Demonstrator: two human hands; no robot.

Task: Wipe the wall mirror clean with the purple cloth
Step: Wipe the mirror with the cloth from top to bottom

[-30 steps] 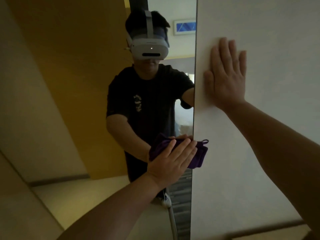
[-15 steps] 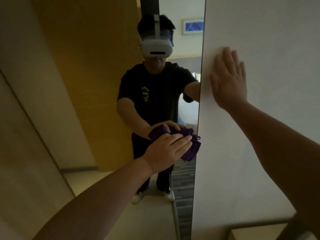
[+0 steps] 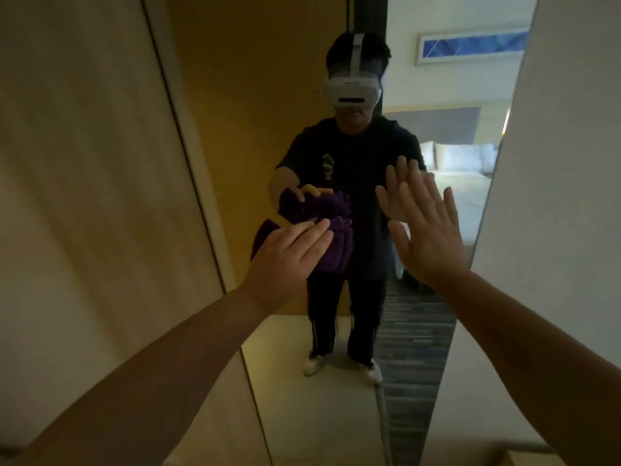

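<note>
A tall wall mirror [image 3: 255,105] fills the middle of the head view and reflects a person in dark clothes wearing a white headset. My left hand [image 3: 285,260] presses a bunched purple cloth [image 3: 337,248] flat against the glass at about chest height. The cloth's reflection shows just above it. My right hand [image 3: 426,230] is spread open with the palm on or very near the glass, right of the cloth and clear of the mirror's right edge.
A pale wall panel [image 3: 84,196] borders the mirror on the left and a white wall [image 3: 554,213] on the right. The reflection shows a wooden door, a bed with pillows, a framed picture and striped carpet.
My right hand left the white wall and now sits over the mirror glass. My left hand slid the cloth leftward, away from the mirror's right edge. The view shifted right, showing more mirror.
</note>
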